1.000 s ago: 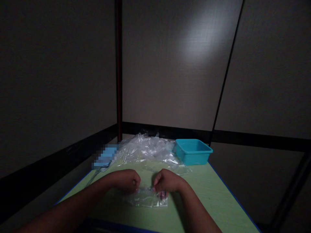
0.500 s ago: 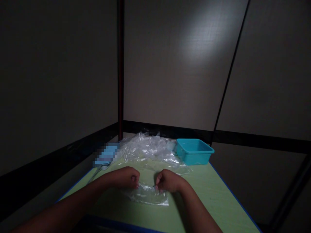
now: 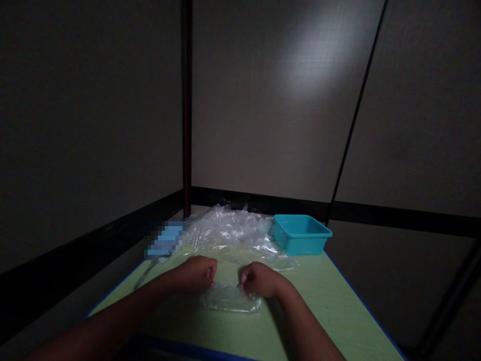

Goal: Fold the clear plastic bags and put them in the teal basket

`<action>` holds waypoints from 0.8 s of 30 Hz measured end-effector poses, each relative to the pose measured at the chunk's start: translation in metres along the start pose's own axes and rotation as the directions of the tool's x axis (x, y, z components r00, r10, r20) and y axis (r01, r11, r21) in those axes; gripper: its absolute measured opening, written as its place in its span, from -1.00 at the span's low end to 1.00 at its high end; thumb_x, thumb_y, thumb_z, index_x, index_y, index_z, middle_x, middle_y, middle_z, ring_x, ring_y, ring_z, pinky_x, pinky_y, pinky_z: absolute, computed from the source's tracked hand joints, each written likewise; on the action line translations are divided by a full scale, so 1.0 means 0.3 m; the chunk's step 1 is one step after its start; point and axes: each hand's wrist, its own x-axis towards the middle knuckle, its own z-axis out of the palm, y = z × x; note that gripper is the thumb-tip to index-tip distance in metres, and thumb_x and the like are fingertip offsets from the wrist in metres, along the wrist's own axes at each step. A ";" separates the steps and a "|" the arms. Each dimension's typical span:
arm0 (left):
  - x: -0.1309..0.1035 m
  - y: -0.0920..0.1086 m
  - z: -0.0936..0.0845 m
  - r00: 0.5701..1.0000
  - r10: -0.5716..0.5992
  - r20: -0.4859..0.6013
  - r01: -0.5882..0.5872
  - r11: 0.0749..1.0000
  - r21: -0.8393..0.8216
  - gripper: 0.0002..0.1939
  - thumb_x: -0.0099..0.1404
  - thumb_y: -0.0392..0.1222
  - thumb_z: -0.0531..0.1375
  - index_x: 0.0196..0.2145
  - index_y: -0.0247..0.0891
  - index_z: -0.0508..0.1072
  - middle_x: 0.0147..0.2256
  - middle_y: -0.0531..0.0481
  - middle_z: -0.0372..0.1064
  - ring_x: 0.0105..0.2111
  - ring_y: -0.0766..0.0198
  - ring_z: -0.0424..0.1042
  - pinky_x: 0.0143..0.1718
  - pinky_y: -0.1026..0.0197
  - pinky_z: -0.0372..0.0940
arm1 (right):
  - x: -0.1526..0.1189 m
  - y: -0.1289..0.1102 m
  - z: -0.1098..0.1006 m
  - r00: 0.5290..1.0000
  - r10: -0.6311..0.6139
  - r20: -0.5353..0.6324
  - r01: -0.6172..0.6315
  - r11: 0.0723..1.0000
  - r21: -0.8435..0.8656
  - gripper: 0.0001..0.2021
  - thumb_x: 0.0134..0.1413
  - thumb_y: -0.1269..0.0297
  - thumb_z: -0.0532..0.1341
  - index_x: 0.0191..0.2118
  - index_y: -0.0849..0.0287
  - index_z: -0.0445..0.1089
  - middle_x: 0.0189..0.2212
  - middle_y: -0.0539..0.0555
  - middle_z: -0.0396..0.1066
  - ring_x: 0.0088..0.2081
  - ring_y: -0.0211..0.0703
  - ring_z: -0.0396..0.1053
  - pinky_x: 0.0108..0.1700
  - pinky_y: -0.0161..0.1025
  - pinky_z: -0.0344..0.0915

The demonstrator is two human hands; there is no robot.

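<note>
Grey wall panels (image 3: pixel 259 110) are standing behind and to the left of the green desk (image 3: pixel 323 301), whose edges are showing blue trim. A crumpled heap of clear plastic (image 3: pixel 229 230) is spreading along the middle of the far edge. A turquoise tub (image 3: pixel 304 245) is sitting open at the far right corner, just beside the heap. A pixelated blue item (image 3: pixel 165 240) is lying at the far left corner. A clear plastic bag (image 3: pixel 233 302) is lying flat near the middle of the near edge. The left hand (image 3: pixel 195 273) is pinching its far left part, and the right hand (image 3: pixel 263 280) is pinching its far right part, each grip closing on the film.
</note>
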 end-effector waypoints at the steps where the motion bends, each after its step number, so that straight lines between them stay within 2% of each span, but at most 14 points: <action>1: -0.009 0.015 -0.001 0.999 -0.006 -0.041 0.007 1.000 0.030 -0.90 0.08 -0.20 0.13 -0.39 -0.22 0.36 -0.37 0.06 0.39 -0.34 0.24 0.34 -0.25 0.19 0.20 | 0.000 0.001 0.001 1.000 -0.001 0.002 0.001 1.000 0.001 -0.83 -0.31 0.52 0.05 -0.55 0.23 0.36 -0.69 -0.10 0.29 -0.62 -0.36 0.26 -0.53 -0.45 0.15; 3: -0.035 0.050 0.005 0.989 0.017 -0.149 0.004 0.991 0.136 -0.86 0.12 -0.19 0.14 -0.31 -0.21 0.36 -0.25 -0.02 0.37 -0.16 0.13 0.30 -0.02 -0.03 0.06 | 0.000 0.002 0.001 1.000 -0.005 0.002 0.005 1.000 0.004 -0.84 -0.31 0.52 0.05 -0.55 0.22 0.35 -0.69 -0.10 0.29 -0.62 -0.36 0.26 -0.53 -0.44 0.15; 4: -0.052 0.068 0.014 0.970 0.067 -0.232 -0.008 0.969 0.246 -0.83 0.15 -0.17 0.14 -0.26 -0.20 0.36 -0.18 -0.05 0.35 -0.08 0.09 0.25 0.05 -0.11 -0.05 | 0.000 0.002 0.001 1.000 -0.007 0.000 0.007 1.000 0.005 -0.84 -0.30 0.51 0.06 -0.55 0.22 0.35 -0.69 -0.10 0.29 -0.62 -0.36 0.26 -0.53 -0.44 0.15; 5: -0.072 0.084 0.028 0.956 0.125 -0.266 -0.027 0.938 0.344 -0.79 0.16 -0.14 0.15 -0.22 -0.20 0.36 -0.14 -0.08 0.34 -0.03 0.07 0.23 0.10 -0.15 -0.15 | -0.001 0.002 0.001 1.000 -0.008 -0.001 0.008 1.000 0.002 -0.85 -0.30 0.50 0.06 -0.55 0.22 0.35 -0.69 -0.10 0.29 -0.62 -0.36 0.27 -0.53 -0.44 0.16; 7: -0.114 0.110 0.069 0.942 0.249 -0.224 -0.131 0.889 0.438 -0.66 0.18 -0.02 0.15 -0.11 -0.19 0.33 -0.06 -0.09 0.31 0.06 0.08 0.15 0.16 -0.17 -0.30 | -0.002 0.002 0.000 1.000 -0.010 -0.004 0.010 1.000 -0.009 -0.86 -0.29 0.49 0.07 -0.54 0.22 0.35 -0.69 -0.10 0.28 -0.61 -0.35 0.27 -0.52 -0.43 0.16; 8: -0.135 0.119 0.095 0.936 0.298 -0.188 -0.191 0.877 0.440 -0.52 0.17 0.06 0.14 0.00 -0.18 0.26 0.03 -0.11 0.24 0.12 0.06 0.08 0.17 -0.18 -0.34 | -0.002 0.002 0.000 1.000 -0.011 -0.005 0.011 1.000 -0.015 -0.87 -0.28 0.48 0.07 -0.54 0.23 0.36 -0.70 -0.10 0.28 -0.61 -0.35 0.26 -0.52 -0.43 0.16; 10: -0.169 0.129 0.148 0.931 0.344 -0.119 -0.265 0.865 0.425 -0.29 0.17 0.13 0.10 0.19 -0.19 0.00 0.20 -0.19 -0.03 0.20 0.01 -0.09 0.16 -0.24 -0.35 | 0.000 0.003 0.000 1.000 -0.015 -0.009 0.014 1.000 -0.021 -0.88 -0.29 0.47 0.08 -0.54 0.23 0.35 -0.70 -0.10 0.27 -0.61 -0.35 0.26 -0.52 -0.43 0.15; 12: -0.184 0.136 0.192 0.941 0.335 -0.054 -0.290 0.876 0.385 -0.21 0.19 0.16 0.07 0.23 -0.22 -0.14 0.24 -0.24 -0.17 0.22 -0.02 -0.18 0.16 -0.27 -0.34 | 0.002 0.006 0.001 1.000 -0.018 -0.013 0.018 1.000 -0.022 -0.89 -0.29 0.47 0.09 -0.55 0.24 0.35 -0.70 -0.10 0.27 -0.61 -0.35 0.25 -0.52 -0.44 0.14; 15: -0.174 0.149 0.224 0.962 0.272 -0.011 -0.253 0.908 0.335 -0.20 0.18 0.15 0.06 0.24 -0.29 -0.14 0.24 -0.29 -0.24 0.23 -0.07 -0.24 0.15 -0.30 -0.31 | 0.006 0.009 0.002 1.000 -0.014 -0.007 0.014 1.000 -0.026 -0.89 -0.29 0.46 0.09 -0.56 0.24 0.35 -0.70 -0.10 0.27 -0.62 -0.36 0.24 -0.53 -0.45 0.14; 21: -0.152 0.171 0.208 0.978 0.210 0.000 -0.203 0.947 0.250 -0.15 0.13 0.18 0.10 0.22 -0.34 -0.06 0.22 -0.32 -0.22 0.22 -0.10 -0.25 0.16 -0.29 -0.28 | 0.007 0.009 0.005 1.000 -0.005 -0.021 0.004 0.999 -0.053 -0.87 -0.30 0.47 0.07 -0.55 0.24 0.36 -0.71 -0.10 0.27 -0.63 -0.37 0.24 -0.53 -0.45 0.14; 24: -0.157 0.166 0.217 0.986 0.170 -0.003 -0.165 0.960 0.226 -0.17 0.12 0.13 0.13 0.22 -0.33 -0.06 0.22 -0.32 -0.24 0.22 -0.11 -0.23 0.16 -0.26 -0.23 | 0.005 0.008 0.007 0.999 -0.002 -0.037 0.000 0.998 -0.059 -0.88 -0.29 0.46 0.09 -0.55 0.24 0.36 -0.71 -0.10 0.28 -0.63 -0.36 0.25 -0.53 -0.45 0.13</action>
